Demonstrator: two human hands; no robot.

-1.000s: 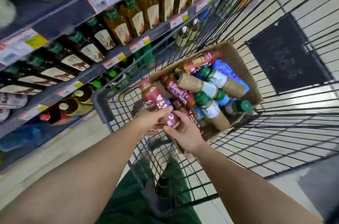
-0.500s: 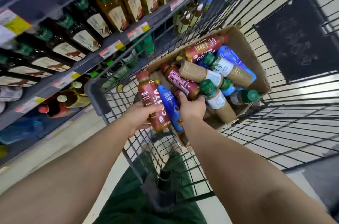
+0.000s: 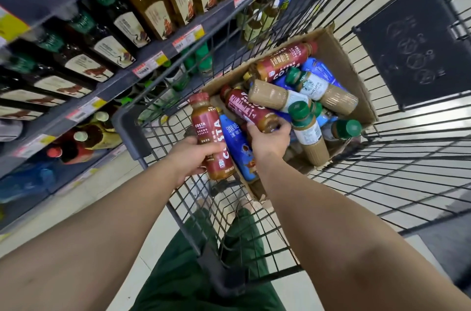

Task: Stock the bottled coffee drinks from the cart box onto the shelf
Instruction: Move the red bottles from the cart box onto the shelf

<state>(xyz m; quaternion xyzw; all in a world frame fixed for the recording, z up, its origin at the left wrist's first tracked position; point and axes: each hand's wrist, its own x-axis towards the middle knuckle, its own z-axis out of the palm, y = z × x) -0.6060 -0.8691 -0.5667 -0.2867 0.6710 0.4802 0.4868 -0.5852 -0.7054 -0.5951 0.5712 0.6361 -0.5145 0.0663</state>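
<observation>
Bottled coffee drinks fill the cart box (image 3: 339,55) ahead of both hands. My left hand (image 3: 188,157) grips an upright red Costa bottle (image 3: 210,136); my right hand (image 3: 270,138) closes on a second red bottle (image 3: 248,109), lying away leftward from my fingers. The shelf (image 3: 102,96) lies left of my left hand.

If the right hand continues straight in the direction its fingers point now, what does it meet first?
The right hand already has its fingers on the lying red Costa bottle; beyond that, probably the beige bottle, though depth is unclear.
</observation>
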